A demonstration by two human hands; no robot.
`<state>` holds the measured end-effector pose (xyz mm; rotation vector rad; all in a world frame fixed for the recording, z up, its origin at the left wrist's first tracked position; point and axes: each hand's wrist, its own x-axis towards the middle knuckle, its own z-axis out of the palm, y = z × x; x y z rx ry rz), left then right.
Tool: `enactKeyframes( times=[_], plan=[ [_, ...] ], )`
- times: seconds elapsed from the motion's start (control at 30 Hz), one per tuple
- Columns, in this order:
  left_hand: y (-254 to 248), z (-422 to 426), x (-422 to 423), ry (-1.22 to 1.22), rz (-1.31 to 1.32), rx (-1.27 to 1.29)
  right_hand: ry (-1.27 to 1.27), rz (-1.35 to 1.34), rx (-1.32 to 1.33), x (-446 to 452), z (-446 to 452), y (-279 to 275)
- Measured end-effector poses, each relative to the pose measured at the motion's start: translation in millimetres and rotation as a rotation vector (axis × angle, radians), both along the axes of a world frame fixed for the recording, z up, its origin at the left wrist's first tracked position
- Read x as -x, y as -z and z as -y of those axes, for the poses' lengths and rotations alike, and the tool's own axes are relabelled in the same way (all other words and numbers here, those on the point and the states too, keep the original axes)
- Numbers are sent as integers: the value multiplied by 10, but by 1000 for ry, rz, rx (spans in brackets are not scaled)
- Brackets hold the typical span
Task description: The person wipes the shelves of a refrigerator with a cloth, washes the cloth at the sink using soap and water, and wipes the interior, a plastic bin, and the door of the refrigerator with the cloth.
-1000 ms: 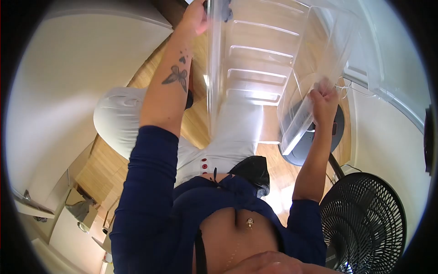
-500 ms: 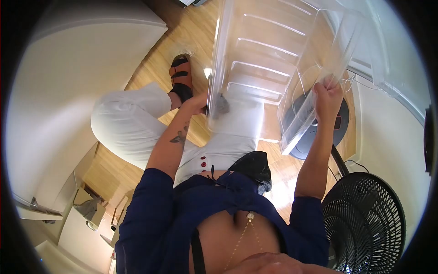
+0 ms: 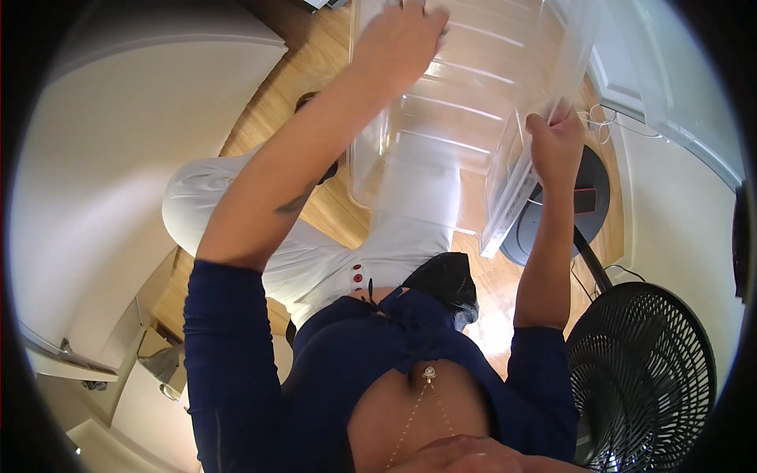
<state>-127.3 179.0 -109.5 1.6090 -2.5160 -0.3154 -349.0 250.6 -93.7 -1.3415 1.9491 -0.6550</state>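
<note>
A large clear plastic drawer (image 3: 465,106) with ribbed lines across its base is held tilted in front of me, over my legs. My right hand (image 3: 557,146) is closed around its right-hand edge. My left hand (image 3: 402,43) is over the upper left part of the drawer, its fingers curled and slightly blurred. Whatever is under those fingers is hidden by the hand. Through the drawer's base I see my white trousers (image 3: 418,185).
A black standing fan (image 3: 643,370) is at my right, its round base (image 3: 595,189) behind the drawer, with a reddish-edged dark object on it. White cables (image 3: 605,126) hang beside a pale panel at right. A large white panel (image 3: 150,134) stands left, over wooden flooring.
My left hand has moved up from the drawer's lower left side, where a grey patch showed through the plastic, to its upper part. The drawer shifted slightly, with my right hand still gripping it.
</note>
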Motion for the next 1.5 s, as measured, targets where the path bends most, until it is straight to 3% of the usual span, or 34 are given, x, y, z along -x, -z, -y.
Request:
enactKeyframes(
  times=[0.03, 0.1, 0.17, 0.23, 0.3, 0.4, 0.47, 0.5, 0.7, 0.77, 0.8, 0.87, 0.93, 1.0, 1.03, 1.1, 1.13, 1.17, 1.2, 1.27, 1.3, 1.37, 1.5],
  plan=[
    [307, -93, 17, 57, 234, -15, 31, 42, 12, -56, -5, -49],
    [798, -443, -48, 138, 299, 26, 66, 85, 34, -99, 10, -72],
    [986, -877, 29, 114, 346, -174, 58, 170, 132, -96, -20, -17],
    [1223, -1272, 32, 68, 260, -182, 72, 135, 102, -69, -15, 26],
    [1281, -1554, 9, 37, 170, -679, 83, 103, 88, -58, 10, 60],
    [1172, -1618, 23, 46, 180, -557, 79, 46, 61, -40, 11, 78],
    [1076, -1584, 19, 11, 146, -828, 57, 56, 77, -61, -8, 41],
    [982, -1548, 12, 16, 142, -815, 60, 50, 89, -68, 16, 21],
    [2, -1412, -250, 474, -200, -1347, 48, 91, 42, -76, 43, 45],
    [-275, -1313, -362, 653, -313, -1728, 11, 88, 10, -43, 60, 80],
    [-391, -1201, -441, 650, -312, -1725, 9, 90, 13, -30, 77, 74],
    [-532, -928, -568, 540, -435, -1486, 55, 182, -15, -2, 98, 61],
    [-509, -664, -552, -1, -660, -1352, 43, 185, -32, 55, 87, 53],
    [-425, -302, -255, -505, -1121, -983, 23, 186, -46, 52, 66, 49],
    [-254, -60, -107, -556, -1499, -861, 81, 292, 4, 36, 45, 62],
    [94, 420, 240, -649, -1776, -632, 120, 389, 53, -9, 21, 3],
    [124, 606, 436, -728, -1792, -623, 203, 583, -2, -41, 0, -50],
    [359, 774, 648, -562, -1977, -713, 288, 774, -64, -58, -15, -89],
    [703, 1002, 941, -640, -1914, -623, 269, 764, -76, -32, -22, -93],
    [494, 988, 1410, -796, -1833, -557, 116, 499, -225, 59, -43, -61],
    [405, 872, 1428, -827, -1837, -567, 112, 488, -253, 37, -59, -89],
    [284, 580, 1485, -601, -1738, -405, 135, 461, -229, -58, -75, -166],
    [630, -41, 1365, -512, -1425, -479, 169, 462, -181, -138, -92, -142]
  ],
)
